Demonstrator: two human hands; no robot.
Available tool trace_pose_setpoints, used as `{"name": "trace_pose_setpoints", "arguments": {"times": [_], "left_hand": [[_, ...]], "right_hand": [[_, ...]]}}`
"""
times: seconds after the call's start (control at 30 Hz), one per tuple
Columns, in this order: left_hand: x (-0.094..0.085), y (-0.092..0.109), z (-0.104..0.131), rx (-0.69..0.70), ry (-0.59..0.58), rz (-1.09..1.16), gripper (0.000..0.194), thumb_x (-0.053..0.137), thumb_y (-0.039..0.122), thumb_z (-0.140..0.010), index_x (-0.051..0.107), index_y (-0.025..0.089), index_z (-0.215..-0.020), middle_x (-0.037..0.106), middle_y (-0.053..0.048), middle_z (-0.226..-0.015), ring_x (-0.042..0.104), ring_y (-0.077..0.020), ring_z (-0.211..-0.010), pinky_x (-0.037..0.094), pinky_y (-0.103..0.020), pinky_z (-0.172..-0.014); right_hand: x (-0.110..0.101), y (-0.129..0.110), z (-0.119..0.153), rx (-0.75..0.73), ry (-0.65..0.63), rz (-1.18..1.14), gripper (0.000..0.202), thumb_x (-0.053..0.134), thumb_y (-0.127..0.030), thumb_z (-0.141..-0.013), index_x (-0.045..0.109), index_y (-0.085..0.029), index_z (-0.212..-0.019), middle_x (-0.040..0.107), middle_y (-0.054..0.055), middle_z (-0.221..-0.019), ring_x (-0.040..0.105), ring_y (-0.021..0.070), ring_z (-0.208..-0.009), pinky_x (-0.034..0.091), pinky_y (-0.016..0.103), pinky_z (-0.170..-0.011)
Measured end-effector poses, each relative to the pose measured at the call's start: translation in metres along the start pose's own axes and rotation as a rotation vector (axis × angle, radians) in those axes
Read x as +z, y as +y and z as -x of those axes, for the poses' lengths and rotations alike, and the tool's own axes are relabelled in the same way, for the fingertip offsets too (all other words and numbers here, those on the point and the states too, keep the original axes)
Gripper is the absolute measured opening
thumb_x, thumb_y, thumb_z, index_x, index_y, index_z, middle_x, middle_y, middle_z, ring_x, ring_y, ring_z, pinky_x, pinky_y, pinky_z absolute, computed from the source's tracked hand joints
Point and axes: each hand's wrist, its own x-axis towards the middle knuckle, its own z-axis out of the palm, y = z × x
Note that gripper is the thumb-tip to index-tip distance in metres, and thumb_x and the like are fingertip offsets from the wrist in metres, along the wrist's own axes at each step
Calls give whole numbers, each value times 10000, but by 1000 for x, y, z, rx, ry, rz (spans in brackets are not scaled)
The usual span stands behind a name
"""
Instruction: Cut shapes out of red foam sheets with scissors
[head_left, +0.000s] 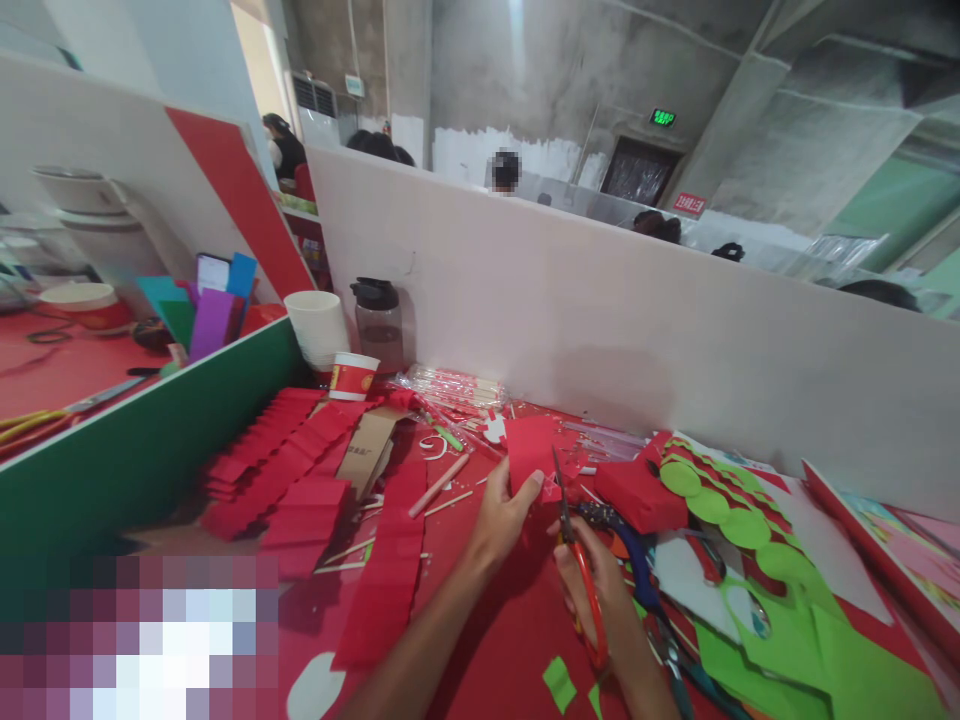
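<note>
My left hand (pixel 504 508) pinches a piece of red paper (pixel 531 448) by its lower edge, thumb on top. A small star-like outline shows on the paper near its lower right corner. In my right hand (pixel 592 575) is a pair of scissors (pixel 588 590) with orange-red handles, fingers through the loops. The dark blades point up and away, beside the right edge of the paper; whether they touch it I cannot tell. Just right of my right hand lie pliers with dark blue handles (pixel 634 545) and a folded red paper bundle (pixel 641 495).
Pleated red paper (pixel 300 440) and a red strip (pixel 390 560) lie left. Green paper circles (pixel 709 505) and sheets (pixel 862 650) cover the right side. Paper cups (pixel 319 325) and a dark-lidded bottle (pixel 379 320) stand by the white partition (pixel 600 290). Sticks and scraps litter the table.
</note>
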Motion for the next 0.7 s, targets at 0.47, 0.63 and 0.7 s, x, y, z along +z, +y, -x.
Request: {"name": "trace_pose_setpoints", "arguments": {"times": [0.47,0.63,0.7], "left_hand": [[4,13,-3,144,118,-77,220,717,277,-785,579,224,-948,680,12,-850,624,-136,-705,496,-237,-673],[2,8,-3,122,108,-142,222,673,366,-836,595,216,-980,541,59,-671,486,-103,-545,410,-207,-532],[1,5,-2,107,58,-108,258,652,370,-847,592,215,-1044,568,44,-721,510,-109,-576,438,-215,-560]], "right_hand": [[-5,-4,-1,14,-89,-40,404,621,-561,-918,651,-188,-1069,585,-16,-709,526,130,-545,489,208,-534],[-5,-6,-2,-18,-110,-20,402,604,-555,-929,663,-182,-1065,681,45,-788,634,191,-679,541,237,-608],[-5,-7,-2,-12,-114,-30,412,608,-564,-922,666,-182,-1066,707,66,-845,653,201,-708,554,241,-618]]}}
